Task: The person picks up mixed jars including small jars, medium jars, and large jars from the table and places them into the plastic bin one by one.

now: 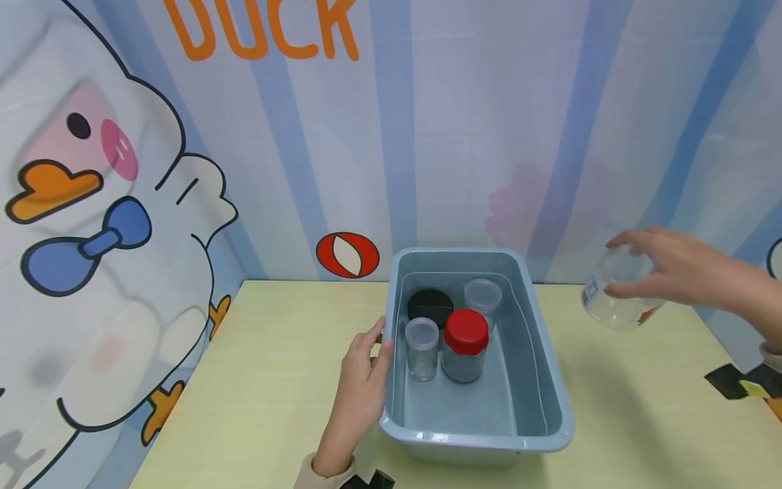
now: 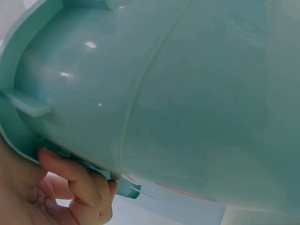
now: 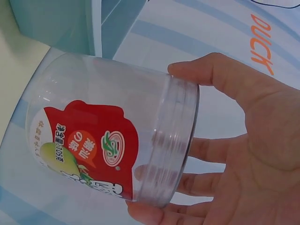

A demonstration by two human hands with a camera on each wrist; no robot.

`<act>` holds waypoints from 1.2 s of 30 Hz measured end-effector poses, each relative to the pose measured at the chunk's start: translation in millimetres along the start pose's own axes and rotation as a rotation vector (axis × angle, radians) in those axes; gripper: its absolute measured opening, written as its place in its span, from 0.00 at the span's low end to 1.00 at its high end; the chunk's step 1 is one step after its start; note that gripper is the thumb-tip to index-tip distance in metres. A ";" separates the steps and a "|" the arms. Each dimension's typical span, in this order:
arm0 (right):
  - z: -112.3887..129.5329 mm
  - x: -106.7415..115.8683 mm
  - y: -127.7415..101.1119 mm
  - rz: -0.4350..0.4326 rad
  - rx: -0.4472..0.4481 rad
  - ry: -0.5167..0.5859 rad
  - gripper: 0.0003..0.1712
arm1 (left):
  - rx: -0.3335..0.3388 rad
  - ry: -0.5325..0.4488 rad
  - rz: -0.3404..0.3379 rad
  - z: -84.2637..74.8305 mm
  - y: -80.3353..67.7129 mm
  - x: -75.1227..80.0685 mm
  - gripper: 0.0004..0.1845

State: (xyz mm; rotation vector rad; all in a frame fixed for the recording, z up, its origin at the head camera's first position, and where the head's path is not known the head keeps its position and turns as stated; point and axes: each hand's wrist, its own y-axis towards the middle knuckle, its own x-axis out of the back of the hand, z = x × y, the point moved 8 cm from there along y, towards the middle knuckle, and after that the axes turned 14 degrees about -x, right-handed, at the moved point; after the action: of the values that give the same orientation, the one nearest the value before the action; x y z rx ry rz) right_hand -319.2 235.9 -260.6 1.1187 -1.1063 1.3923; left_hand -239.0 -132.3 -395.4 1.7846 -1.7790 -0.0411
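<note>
Left hand (image 1: 360, 380) seemingly curls under the tub (image 1: 537, 380) rim; right hand (image 1: 672, 275) grips a clear jar (image 1: 611, 302).

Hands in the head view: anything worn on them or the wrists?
Both hands are bare: no gloves or rings show. The left hand ends in a beige sleeve cuff with a black device at the wrist. The right hand shows a beige cuff at the frame edge.

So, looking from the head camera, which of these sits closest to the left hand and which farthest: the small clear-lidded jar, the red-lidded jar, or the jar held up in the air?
1. Small clear-lidded jar, just inside the tub's left wall.
2. Red-lidded jar, mid-tub.
3. Held jar, far right, in the right hand.
</note>
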 end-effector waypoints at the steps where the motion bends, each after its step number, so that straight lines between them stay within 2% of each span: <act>1: 0.7 0.1 0.3 0.003 -0.001 0.002 0.46 | 0.001 0.002 -0.002 0.5 0.2 0.0 0.27; 26: 27.6 7.9 -2.4 0.023 0.071 0.057 0.45 | 0.020 -0.007 -0.009 0.5 2.3 -1.2 0.27; 36: 44.2 11.4 -7.5 0.005 0.125 0.021 0.44 | 0.044 0.003 -0.005 1.8 1.0 -1.1 0.27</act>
State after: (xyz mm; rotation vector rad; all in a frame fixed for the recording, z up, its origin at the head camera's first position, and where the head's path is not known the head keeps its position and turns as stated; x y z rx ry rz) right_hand -309.2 194.7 -241.9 1.1879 -1.0195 1.4908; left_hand -240.8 -131.9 -396.8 1.8195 -1.7862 -0.0009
